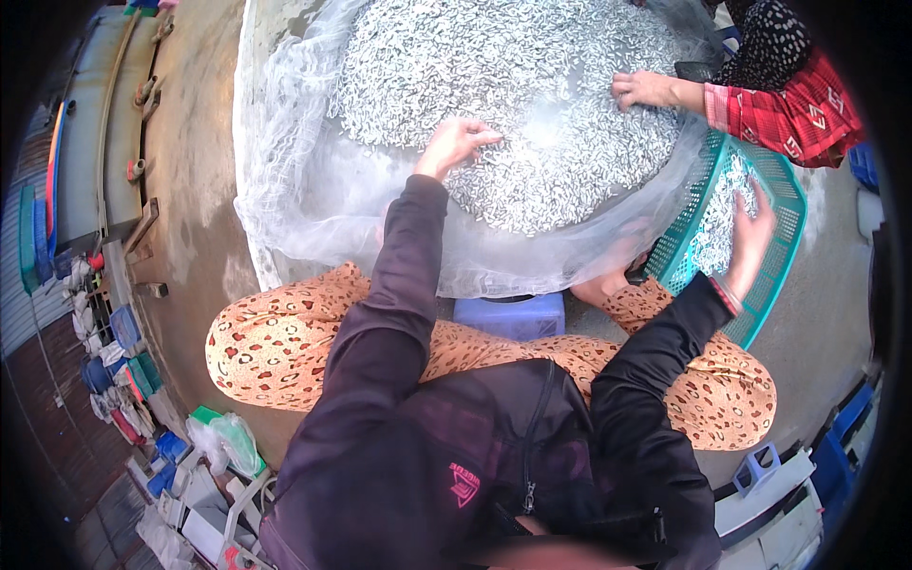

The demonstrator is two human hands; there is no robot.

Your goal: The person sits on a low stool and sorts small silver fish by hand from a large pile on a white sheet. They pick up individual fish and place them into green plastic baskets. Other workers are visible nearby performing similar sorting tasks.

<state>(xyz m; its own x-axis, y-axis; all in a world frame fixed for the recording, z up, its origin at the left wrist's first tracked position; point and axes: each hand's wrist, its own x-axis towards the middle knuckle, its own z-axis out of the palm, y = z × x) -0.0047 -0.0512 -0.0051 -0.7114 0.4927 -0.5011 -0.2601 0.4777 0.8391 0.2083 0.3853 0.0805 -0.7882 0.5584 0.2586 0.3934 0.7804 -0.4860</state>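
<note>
A broad heap of small silvery fish (408, 76) lies on a pale translucent net (313, 180) in front of me. My left hand (456, 144) is at the heap's near left part, its fingertips pressed together just over the fish; whatever they hold is too small to make out. To the right, a green perforated basket (784, 204) contains more of these fish (714, 228). My right hand (752, 233) is inside the basket's opening beside them, fingers apart, with nothing visible in it.
Another person's hand (646, 90), in a red patterned sleeve (788, 109), reaches onto the heap from the upper right. A blue-violet plastic crate or stool (513, 316) is between my legs. Crates and plastic bags (223, 442) clutter the lower left; a white bin (769, 503) stands lower right.
</note>
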